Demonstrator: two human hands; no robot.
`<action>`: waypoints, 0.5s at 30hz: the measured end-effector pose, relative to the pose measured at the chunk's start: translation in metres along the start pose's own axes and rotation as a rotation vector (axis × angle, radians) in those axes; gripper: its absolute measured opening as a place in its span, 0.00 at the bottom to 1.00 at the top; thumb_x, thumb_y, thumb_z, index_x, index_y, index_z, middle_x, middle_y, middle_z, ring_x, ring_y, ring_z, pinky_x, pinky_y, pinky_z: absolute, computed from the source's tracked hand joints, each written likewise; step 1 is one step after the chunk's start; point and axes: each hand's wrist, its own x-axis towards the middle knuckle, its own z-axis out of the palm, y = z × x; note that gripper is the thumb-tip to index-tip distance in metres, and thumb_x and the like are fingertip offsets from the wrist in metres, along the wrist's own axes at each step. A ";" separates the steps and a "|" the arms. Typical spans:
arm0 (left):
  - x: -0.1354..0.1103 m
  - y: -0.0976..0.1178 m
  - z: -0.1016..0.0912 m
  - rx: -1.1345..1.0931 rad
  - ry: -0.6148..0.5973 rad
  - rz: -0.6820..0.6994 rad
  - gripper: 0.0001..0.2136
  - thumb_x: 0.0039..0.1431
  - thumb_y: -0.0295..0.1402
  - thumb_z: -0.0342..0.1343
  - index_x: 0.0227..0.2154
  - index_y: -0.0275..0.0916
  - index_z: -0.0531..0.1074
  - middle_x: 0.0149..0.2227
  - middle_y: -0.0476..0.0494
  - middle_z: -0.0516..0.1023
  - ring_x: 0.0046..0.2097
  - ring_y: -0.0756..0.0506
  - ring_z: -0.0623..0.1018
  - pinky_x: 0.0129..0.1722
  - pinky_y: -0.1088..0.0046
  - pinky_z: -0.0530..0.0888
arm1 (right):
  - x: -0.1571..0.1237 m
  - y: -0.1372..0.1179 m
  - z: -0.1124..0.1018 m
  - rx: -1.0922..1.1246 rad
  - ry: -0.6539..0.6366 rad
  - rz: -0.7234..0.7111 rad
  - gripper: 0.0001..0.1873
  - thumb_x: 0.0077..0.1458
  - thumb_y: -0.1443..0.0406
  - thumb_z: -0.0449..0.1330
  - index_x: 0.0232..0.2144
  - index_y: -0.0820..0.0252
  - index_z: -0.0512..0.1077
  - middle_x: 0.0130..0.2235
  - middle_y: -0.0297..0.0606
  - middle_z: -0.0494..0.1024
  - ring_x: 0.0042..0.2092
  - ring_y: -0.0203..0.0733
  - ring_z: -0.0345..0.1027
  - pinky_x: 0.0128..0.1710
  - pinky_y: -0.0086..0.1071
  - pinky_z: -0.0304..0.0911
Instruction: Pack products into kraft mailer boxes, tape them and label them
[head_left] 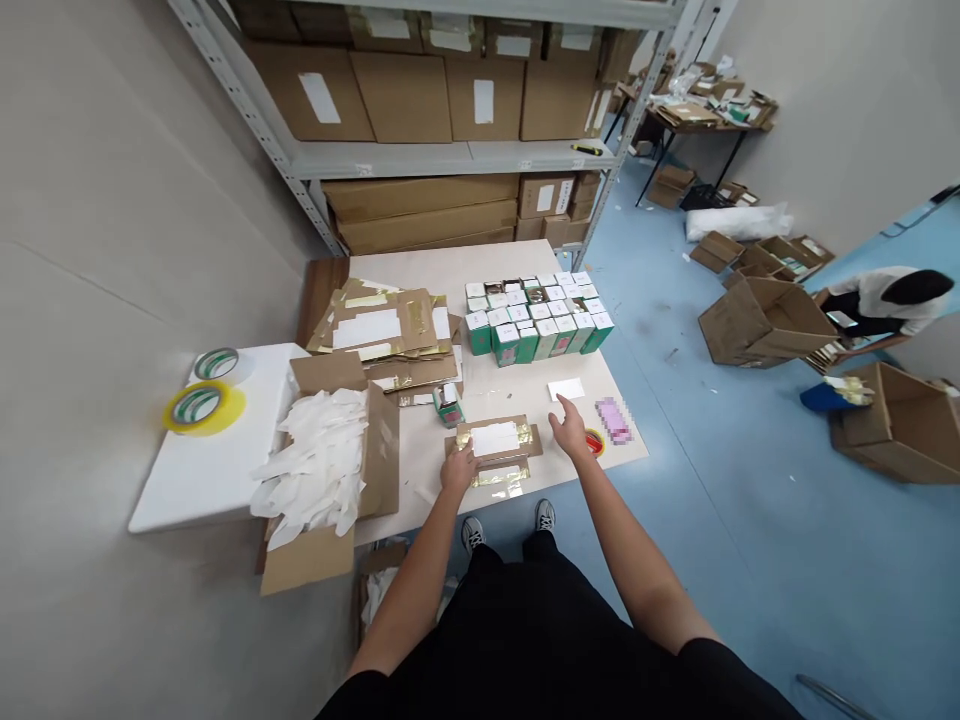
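Observation:
My left hand [457, 467] lies flat on the left end of a flattened gold-and-brown carton [495, 447] with a white label, at the table's near edge. My right hand [568, 432] hovers open just right of that carton, fingers stretched toward a small white card [566, 389]. A red tape roll [595, 442] sits by the right wrist, and a pink item [613, 418] lies beyond it. One small green-and-white box [448, 404] stands alone just behind the carton.
Rows of green-and-white boxes [536, 318] stand at the table's back right. A pile of flat cartons [382, 330] lies back left. An open box of white packing [322, 465] and tape rolls [204, 405] are on the left. Shelving [450, 155] holds brown cartons. Another person [889, 300] crouches far right among open boxes.

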 end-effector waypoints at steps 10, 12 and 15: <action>0.015 0.005 0.004 0.116 0.002 -0.044 0.30 0.65 0.44 0.57 0.68 0.50 0.64 0.69 0.38 0.65 0.60 0.33 0.75 0.53 0.64 0.72 | 0.000 0.119 -0.024 -0.362 -0.358 0.402 0.15 0.57 0.57 0.63 0.40 0.64 0.77 0.39 0.49 0.81 0.43 0.51 0.74 0.41 0.34 0.63; 0.016 0.005 0.005 0.098 0.012 -0.054 0.30 0.63 0.43 0.58 0.68 0.49 0.65 0.69 0.39 0.66 0.61 0.34 0.74 0.55 0.64 0.71 | -0.013 0.137 -0.018 -0.390 -0.357 0.366 0.17 0.56 0.61 0.65 0.45 0.65 0.75 0.45 0.50 0.80 0.46 0.50 0.74 0.41 0.32 0.62; 0.013 0.005 0.008 0.058 0.033 -0.059 0.31 0.63 0.41 0.59 0.69 0.49 0.64 0.69 0.41 0.66 0.63 0.35 0.73 0.57 0.65 0.71 | -0.027 0.159 -0.011 -0.422 -0.316 0.345 0.24 0.55 0.66 0.64 0.54 0.64 0.70 0.55 0.51 0.75 0.52 0.49 0.72 0.44 0.32 0.63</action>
